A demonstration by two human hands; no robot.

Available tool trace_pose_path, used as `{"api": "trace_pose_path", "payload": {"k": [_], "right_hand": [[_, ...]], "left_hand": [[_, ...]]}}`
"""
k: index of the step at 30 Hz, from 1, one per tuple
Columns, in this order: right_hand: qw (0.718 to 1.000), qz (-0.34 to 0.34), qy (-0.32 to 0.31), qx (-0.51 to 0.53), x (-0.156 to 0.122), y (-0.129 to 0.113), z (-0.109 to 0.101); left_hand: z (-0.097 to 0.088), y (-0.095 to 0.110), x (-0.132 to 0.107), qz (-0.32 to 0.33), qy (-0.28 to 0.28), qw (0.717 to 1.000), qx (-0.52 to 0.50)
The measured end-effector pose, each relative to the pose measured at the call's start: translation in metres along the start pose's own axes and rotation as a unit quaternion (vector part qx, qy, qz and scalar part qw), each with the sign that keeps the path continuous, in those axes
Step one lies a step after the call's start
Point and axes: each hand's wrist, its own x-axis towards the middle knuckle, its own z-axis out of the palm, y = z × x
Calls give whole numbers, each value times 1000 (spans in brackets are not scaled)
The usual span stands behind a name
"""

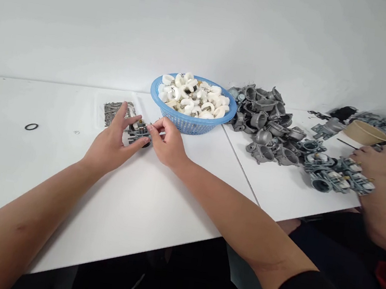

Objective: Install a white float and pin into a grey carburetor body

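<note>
A small grey metal carburetor body (138,131) stands on the white table between my hands. My left hand (112,139) steadies it, with the thumb along its near side and the index finger raised above. My right hand (167,143) pinches thumb and index finger together at its right edge; whatever is between those fingertips is too small to name. Just behind my left hand, a clear tray (137,101) holds many thin metal pins (110,111), partly covered by my fingers.
A blue basket (188,125) heaped with white plastic floats (189,96) stands behind my right hand. Grey metal bowls (264,112) are piled to its right, near assembled carburetors (336,174). A co-worker's hands (373,161) work beside a tan tub (366,133). A black ring (31,127) lies left.
</note>
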Motion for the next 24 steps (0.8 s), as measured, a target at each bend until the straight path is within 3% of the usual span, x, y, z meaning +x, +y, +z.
{"api": "trace_pose_path", "payload": {"k": [6,12,18,24], "right_hand": [[1000,7,-14,20,0,0,-1],[998,24,-25,59,2,-4,-5],[996,19,-29,84,3,1,-5],[990,29,-56,129,5,4,-6]], "left_hand": [[-2,4,-2,-28,-4,998,-63],[0,1,0,15,24,994,-108],[4,-2,1,4,40,986,-161],[7,-8,2,45,21,971,-232]]}}
